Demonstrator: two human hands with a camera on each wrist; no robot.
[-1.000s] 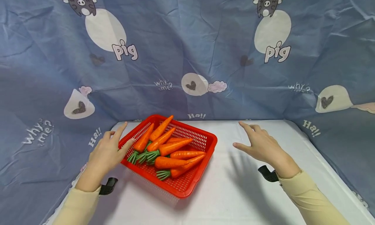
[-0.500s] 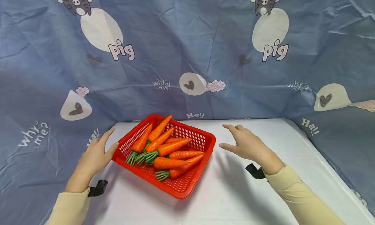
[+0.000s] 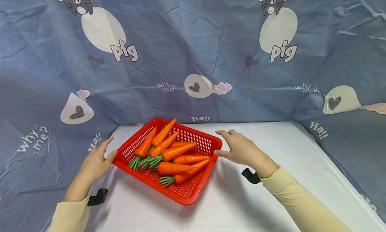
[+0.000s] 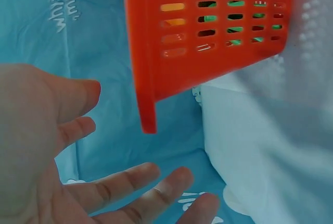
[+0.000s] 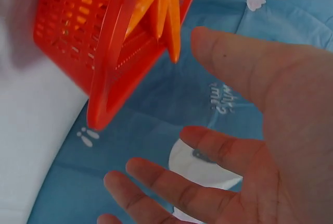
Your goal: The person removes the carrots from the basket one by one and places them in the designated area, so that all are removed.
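A red perforated plastic basket (image 3: 193, 198) sits askew on the white-covered table, with several orange carrots (image 3: 181, 151) with green stem ends heaped inside. At its left corner is my left hand (image 3: 95, 165), fingers spread and thumb pointing at the rim; the left wrist view shows a gap between fingers and basket wall (image 4: 208, 52). My right hand (image 3: 241, 150) hovers by the right corner, thumb and index fingertip overlapping the rim in the head view. In the right wrist view, its fingers are apart and grip nothing, beside the basket (image 5: 99, 99).
White cloth (image 3: 271, 138) covers the table, which runs on to the right of the basket. A blue printed curtain (image 3: 169, 57) stands along the back and both sides. Black wrist mounts (image 3: 98, 196) stick out below the hands.
My right hand has moved left to the basket's right corner. My left hand has drawn left and slightly down, off from over the basket. The basket and carrots stay in place.
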